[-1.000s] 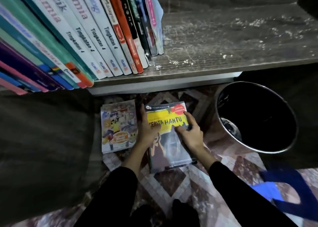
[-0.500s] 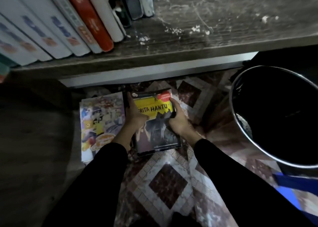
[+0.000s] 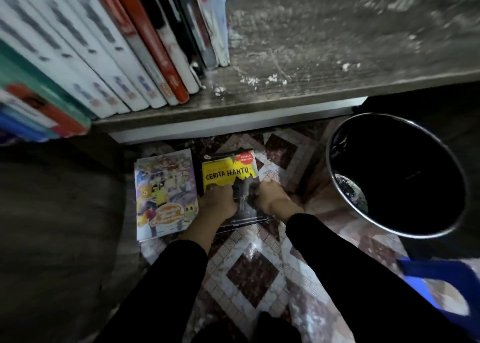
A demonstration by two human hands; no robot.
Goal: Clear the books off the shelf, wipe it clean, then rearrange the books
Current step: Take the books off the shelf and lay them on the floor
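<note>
Shelved books [image 3: 85, 46] blurred (spine titles unreadable), yellow book [image 3: 228, 172] lower half covered

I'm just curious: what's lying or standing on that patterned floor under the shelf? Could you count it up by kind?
Books with covers showing: 2, a colourful cartoon-cover book and a black book with yellow "Cerita Hantu" title panel
Bins: 1, a round black bin with a metal rim
Blue items: 1, a blue fabric piece, partly cut off at the right
Total: 4
</note>
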